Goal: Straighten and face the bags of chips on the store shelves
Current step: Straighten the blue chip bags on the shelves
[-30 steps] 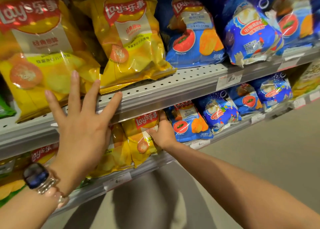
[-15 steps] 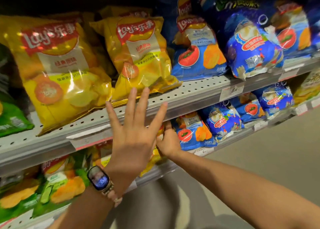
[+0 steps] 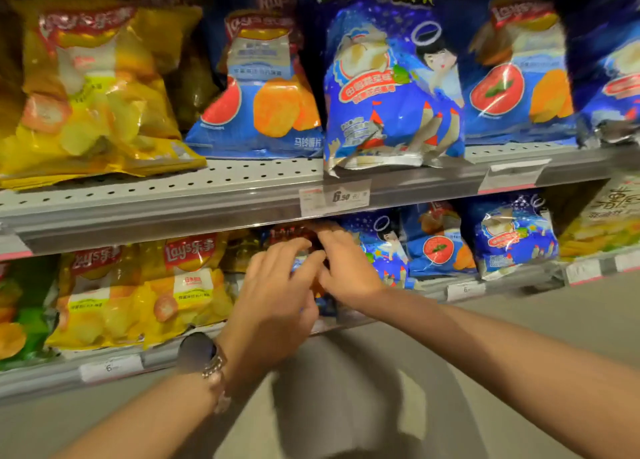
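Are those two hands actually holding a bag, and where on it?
Both the left hand and the right hand are on a small blue chip bag on the lower shelf, near its top; the hands hide it, so the exact grip cannot be told.

Upper shelf [image 3: 242, 184], perforated grey metal: I note a yellow bag [image 3: 97, 91] at left, a blue tomato bag [image 3: 263, 87], a blue cartoon bag [image 3: 391, 87] overhanging the front edge. Price tag [image 3: 334, 198] on the rail. Lower shelf [image 3: 512, 282]: yellow bags [image 3: 145, 292] left, small blue bags [image 3: 512, 236] right.
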The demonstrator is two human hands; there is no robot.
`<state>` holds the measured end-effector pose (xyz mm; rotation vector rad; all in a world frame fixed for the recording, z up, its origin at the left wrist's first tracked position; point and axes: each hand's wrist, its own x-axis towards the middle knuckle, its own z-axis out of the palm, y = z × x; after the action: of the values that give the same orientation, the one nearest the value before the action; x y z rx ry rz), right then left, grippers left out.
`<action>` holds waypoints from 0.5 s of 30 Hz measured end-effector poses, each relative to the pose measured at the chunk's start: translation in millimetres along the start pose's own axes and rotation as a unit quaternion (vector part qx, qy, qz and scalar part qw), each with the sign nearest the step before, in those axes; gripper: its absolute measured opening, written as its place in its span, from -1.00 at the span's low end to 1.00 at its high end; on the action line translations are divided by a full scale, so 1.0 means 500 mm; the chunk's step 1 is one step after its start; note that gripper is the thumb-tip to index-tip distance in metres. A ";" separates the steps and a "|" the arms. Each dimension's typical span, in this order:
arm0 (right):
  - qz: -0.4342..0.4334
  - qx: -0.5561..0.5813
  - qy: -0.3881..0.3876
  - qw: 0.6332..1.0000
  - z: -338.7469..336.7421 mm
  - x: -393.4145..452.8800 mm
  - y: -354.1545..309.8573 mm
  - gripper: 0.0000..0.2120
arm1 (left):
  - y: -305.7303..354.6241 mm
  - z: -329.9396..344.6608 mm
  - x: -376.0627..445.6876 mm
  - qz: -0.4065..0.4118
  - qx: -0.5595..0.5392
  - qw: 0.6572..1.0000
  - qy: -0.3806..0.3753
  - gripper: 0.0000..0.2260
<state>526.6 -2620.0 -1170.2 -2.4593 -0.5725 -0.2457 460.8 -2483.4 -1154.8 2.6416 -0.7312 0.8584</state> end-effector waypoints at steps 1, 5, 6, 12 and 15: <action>-0.013 -0.036 0.016 0.999 -0.025 -0.010 0.049 -0.63 | 0.017 0.021 0.013 -0.026 -0.008 0.999 -0.018 -0.55; 0.043 -0.145 0.070 0.986 -0.112 -0.037 0.224 -0.53 | 0.067 0.106 0.063 -0.167 -0.054 0.981 -0.078 -0.55; 0.069 -0.164 0.090 0.980 -0.130 -0.042 0.252 -0.53 | 0.077 0.129 0.076 -0.218 -0.079 0.968 -0.097 -0.55; 0.253 -0.004 0.036 0.967 -0.217 -0.059 0.398 -0.56 | 0.087 0.211 0.143 -0.518 -0.224 0.823 -0.061 -0.35; 0.292 0.062 0.009 0.954 -0.232 -0.044 0.423 -0.59 | 0.082 0.235 0.166 -0.579 -0.286 0.761 -0.057 -0.27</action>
<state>598.0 -2850.5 -1191.6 -2.3780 0.1580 0.0106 552.4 -2595.6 -1193.2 1.9613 0.5827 0.0570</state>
